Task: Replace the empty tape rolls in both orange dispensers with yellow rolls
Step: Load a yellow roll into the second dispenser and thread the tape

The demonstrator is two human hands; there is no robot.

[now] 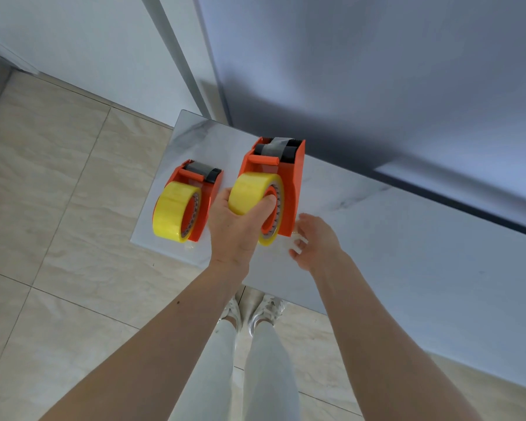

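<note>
1. We see two orange dispensers on the white marble-patterned table [377,226], near its left corner, each carrying a yellow roll.
2. The left dispenser [208,194] stands alone, untouched. Its yellow roll [172,211] sits on the hub, and a strip of tape runs up over the black cutter end.
3. The right dispenser [292,189] appears larger in frame, closer to the camera; whether it is lifted off the table we cannot tell. A grey strip of tape lies across its cutter end.
4. Our left hand [234,226] grips the second yellow roll [251,192] on the right dispenser: fingers wrap the outer band from the left, the thumb presses into the orange core.
5. Our right hand [313,238] is at the near lower corner of the right dispenser, fingers curled. Something pale and translucent shows at the fingertips; we cannot tell what it is, or whether it is pinched.
6. Beige floor tiles [58,208], pale trousers and white shoes [255,311] show below the table edge.
</note>
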